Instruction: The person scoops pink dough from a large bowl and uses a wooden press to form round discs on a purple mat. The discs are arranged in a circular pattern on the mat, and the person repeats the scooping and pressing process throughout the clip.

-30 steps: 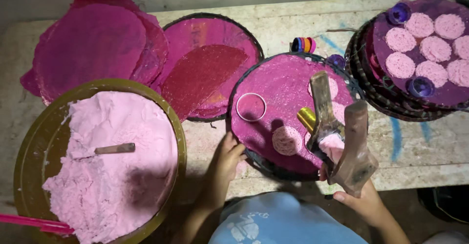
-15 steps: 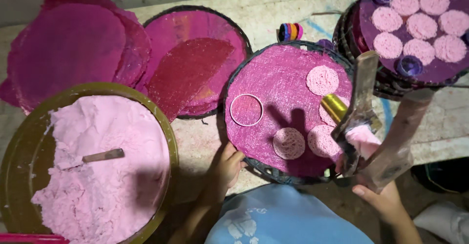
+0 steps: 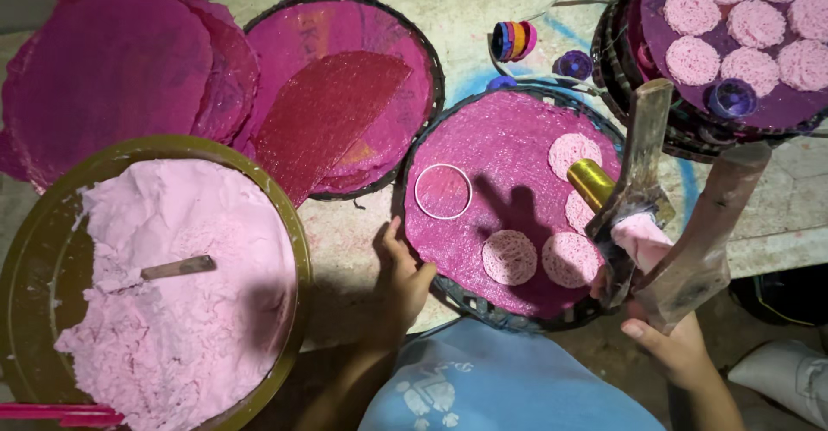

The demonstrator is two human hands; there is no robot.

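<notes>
My left hand (image 3: 398, 276) rests on the near rim of a round woven tray (image 3: 517, 120) covered in magenta cloth. On that tray lie several pink noodle-like discs (image 3: 509, 257) and a white ring (image 3: 443, 191). My right hand (image 3: 677, 345) grips the wooden handles of a press tool (image 3: 673, 224), which has a brass cylinder (image 3: 591, 182) and pink dough at its mouth. The press hangs over the tray's right edge.
A large olive bowl (image 3: 293, 224) of pink dough with a small wooden spatula (image 3: 177, 267) sits at the left. Magenta cloths (image 3: 112, 69) and another cloth-lined tray (image 3: 345, 94) lie behind. A stacked tray (image 3: 759, 112) with pink discs stands at the upper right. Coloured rings (image 3: 514, 40) lie between.
The press has swung from upright over the tray to a tilt at its right edge. More pink discs now lie on the tray. My left hand stays at the rim.
</notes>
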